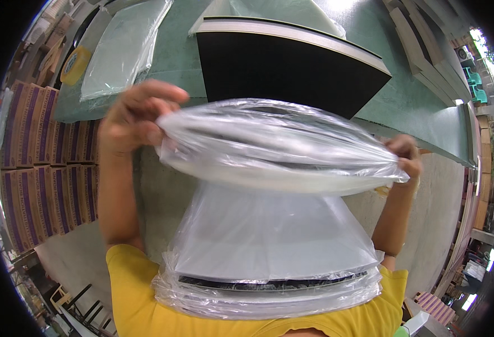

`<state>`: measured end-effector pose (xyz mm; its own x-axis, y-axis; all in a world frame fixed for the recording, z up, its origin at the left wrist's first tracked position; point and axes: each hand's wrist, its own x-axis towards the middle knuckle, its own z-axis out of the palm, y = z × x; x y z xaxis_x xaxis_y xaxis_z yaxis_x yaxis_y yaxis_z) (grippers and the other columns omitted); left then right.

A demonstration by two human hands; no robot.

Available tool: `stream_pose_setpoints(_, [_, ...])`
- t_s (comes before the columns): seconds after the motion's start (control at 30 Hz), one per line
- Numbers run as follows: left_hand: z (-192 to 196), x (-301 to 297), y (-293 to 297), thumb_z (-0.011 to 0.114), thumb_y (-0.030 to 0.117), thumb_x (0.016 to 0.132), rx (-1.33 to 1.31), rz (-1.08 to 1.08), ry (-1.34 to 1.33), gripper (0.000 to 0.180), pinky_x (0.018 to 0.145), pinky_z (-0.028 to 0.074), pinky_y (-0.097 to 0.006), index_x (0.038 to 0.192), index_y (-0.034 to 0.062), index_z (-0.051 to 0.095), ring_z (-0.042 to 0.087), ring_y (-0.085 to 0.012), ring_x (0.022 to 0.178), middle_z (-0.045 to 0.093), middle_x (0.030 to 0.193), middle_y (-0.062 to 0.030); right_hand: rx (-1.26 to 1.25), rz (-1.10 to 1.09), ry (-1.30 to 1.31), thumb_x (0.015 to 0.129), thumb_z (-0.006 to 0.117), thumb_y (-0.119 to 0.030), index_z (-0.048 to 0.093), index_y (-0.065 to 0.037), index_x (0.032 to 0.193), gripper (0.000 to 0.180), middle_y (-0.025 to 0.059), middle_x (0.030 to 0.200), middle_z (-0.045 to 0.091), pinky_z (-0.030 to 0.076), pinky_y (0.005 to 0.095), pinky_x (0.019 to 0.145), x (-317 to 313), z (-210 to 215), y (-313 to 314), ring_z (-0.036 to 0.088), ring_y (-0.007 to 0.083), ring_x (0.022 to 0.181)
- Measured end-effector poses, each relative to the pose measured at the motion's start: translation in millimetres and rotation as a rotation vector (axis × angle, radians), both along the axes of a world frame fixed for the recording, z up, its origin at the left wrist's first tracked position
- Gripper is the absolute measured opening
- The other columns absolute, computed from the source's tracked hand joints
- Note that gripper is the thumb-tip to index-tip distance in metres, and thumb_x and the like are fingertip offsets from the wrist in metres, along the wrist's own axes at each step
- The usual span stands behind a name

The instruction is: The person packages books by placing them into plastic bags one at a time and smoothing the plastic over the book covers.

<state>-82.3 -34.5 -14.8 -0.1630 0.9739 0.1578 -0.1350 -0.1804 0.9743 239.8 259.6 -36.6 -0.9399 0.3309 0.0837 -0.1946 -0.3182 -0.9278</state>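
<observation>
- Green surface (438, 126)
- At its left, clear plastic sheets (126, 50), a yellow tape roll (75, 65) just beside
- Centre, a black-faced slab (275, 67) with a pale edge
- At right, long pale boards (426, 56)

The person wears a T-shirt (131, 292) of bright yellow colour — its sleeves (124, 257) are short, and a part of the rounded neckline (283, 327) is visible below. The forearms (117, 202) are bare — the left hand (134, 115) and the right hand (406, 154) also.
</observation>
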Motion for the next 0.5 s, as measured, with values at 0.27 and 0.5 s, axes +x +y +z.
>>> stream_pose_setpoints(0.27, [-236, 27, -25, 0.048, 0.006, 0.065, -0.744, 0.081, -0.375, 0.023, 0.063, 0.039, -0.023, 0.086, 0.0001, 0.054, 0.05, -0.0124, 0.069, 0.052, 0.076, -0.0037, 0.974, -0.21, -1.137, 0.071, 0.05, -0.01, 0.059, 0.001, 0.084, 0.02, 0.0152, 0.078, 0.059, 0.043, 0.0342, 0.062, 0, -236, -48, 0.058, 0.0255, 0.07])
stream_pose_setpoints(0.5, [-88, 18, -17, 0.055, 0.008, 0.07, -0.57, 0.28, 0.548, 0.018, 0.065, 0.044, -0.028, 0.085, -0.0015, 0.057, 0.055, -0.0167, 0.071, 0.059, 0.077, -0.0102, 0.559, -0.481, -0.683, 0.073, 0.045, -0.005, 0.058, 0.001, 0.079, 0.016, 0.01, 0.075, 0.057, 0.04, 0.0275, 0.06, -18, -98, -16, 0.053, 0.0167, 0.068])
